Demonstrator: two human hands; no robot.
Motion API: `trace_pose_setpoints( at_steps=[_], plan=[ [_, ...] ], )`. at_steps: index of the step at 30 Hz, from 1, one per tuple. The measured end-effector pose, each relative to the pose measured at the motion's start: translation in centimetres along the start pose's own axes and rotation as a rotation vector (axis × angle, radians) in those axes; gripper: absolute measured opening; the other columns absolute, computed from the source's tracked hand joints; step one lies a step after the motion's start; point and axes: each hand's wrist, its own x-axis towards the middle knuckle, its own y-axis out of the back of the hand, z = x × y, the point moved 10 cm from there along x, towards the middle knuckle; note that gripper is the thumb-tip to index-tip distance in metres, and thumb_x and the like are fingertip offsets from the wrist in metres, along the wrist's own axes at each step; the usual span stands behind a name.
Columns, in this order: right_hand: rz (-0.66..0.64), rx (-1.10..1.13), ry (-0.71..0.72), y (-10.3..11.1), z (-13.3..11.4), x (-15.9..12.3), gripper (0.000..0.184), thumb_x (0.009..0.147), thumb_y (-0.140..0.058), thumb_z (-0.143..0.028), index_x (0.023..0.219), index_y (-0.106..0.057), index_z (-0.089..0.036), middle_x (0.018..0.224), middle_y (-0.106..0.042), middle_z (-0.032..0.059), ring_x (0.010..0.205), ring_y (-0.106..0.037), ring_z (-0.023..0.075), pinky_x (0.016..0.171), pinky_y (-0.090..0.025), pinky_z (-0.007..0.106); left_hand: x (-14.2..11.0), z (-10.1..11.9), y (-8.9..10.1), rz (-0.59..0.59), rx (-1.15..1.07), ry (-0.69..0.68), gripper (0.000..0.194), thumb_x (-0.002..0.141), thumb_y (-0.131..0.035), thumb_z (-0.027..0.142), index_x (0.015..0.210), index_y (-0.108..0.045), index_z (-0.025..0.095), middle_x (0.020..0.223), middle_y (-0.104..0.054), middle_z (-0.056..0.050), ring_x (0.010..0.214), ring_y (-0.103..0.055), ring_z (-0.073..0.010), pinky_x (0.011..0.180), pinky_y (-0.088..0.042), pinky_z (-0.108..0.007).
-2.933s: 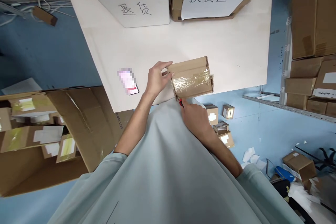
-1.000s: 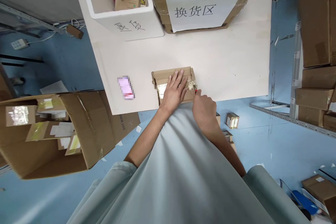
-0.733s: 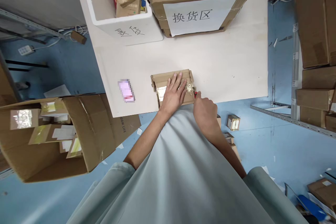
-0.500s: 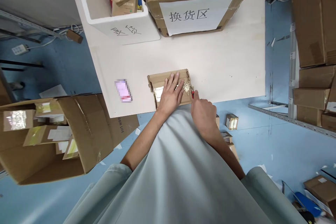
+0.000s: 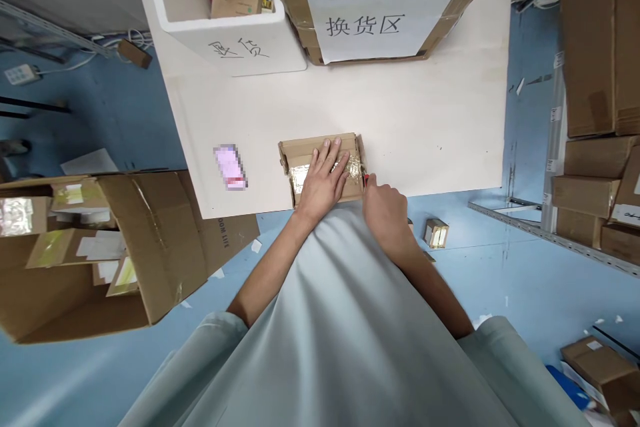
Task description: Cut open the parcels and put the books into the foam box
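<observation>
A small cardboard box (image 5: 320, 141) with shiny clear tape across its top lies at the table's front edge, against my body. My left hand (image 5: 321, 187) presses flat on top of it, fingers stretched out and holding nothing. At the box's right end, my right hand (image 5: 385, 210) is closed around a red box cutter (image 5: 367, 178). Only a bit of the cutter's red front shows past my fingers; its tip is at the taped right edge, and the rest is hidden in my fist.
A pixelated pink phone-like item (image 5: 231, 167) lies left on the white table (image 5: 425, 120). At the back stand a white foam bin (image 5: 240, 47) with packets and a labelled carton (image 5: 295, 7). A large open carton (image 5: 160, 240) holds parcels at lower left; stacked boxes (image 5: 585, 197) are at right.
The view has shifted slightly. My left hand stays flat on the box, and my right hand with the box cutter remains at its right end, with barely any movement along the edge.
</observation>
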Motion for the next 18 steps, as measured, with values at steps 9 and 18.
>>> trace_pose_setpoints(
  at_steps=[9,18],
  plan=[
    [-0.001,0.028,-0.034,0.5,-0.1,-0.5,0.04,0.113,-0.039,-0.007,0.142,-0.068,-0.01,0.121,-0.083,0.023,0.114,-0.084,0.0277,0.09,-0.061,0.031,0.2,0.0,0.0,-0.013,-0.007,0.021,0.053,0.121,-0.039,0.041,0.172,-0.049,0.03,0.187,-0.036,-0.013,0.179,-0.022,-0.0314,0.144,-0.022,-0.071],
    [0.068,0.121,-0.047,1.3,1.8,-0.5,0.037,0.117,-0.043,-0.022,0.135,-0.075,-0.015,0.119,-0.085,0.0188,0.11,-0.081,0.0309,0.089,-0.056,0.034,-0.2,-0.1,0.2,0.0,-0.012,0.03,0.054,0.121,-0.041,0.043,0.172,-0.05,0.029,0.188,-0.037,-0.012,0.179,-0.022,-0.0325,0.144,-0.022,-0.071]
  ],
)
